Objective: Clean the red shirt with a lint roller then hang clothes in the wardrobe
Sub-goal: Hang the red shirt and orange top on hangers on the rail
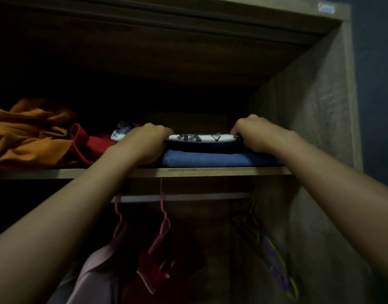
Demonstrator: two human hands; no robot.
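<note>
Both arms reach up to the wardrobe shelf (210, 171). Left hand (144, 142) and right hand (254, 133) curl over opposite ends of the white patterned folded garment (199, 138), pinching it atop a dark layer and a blue folded one (210, 159). Under the shelf: rail (182, 197), pink hangers (162, 224), red shirt (158, 270) hanging. Left on the shelf: orange cloth (28, 137), red fabric (90, 143).
</note>
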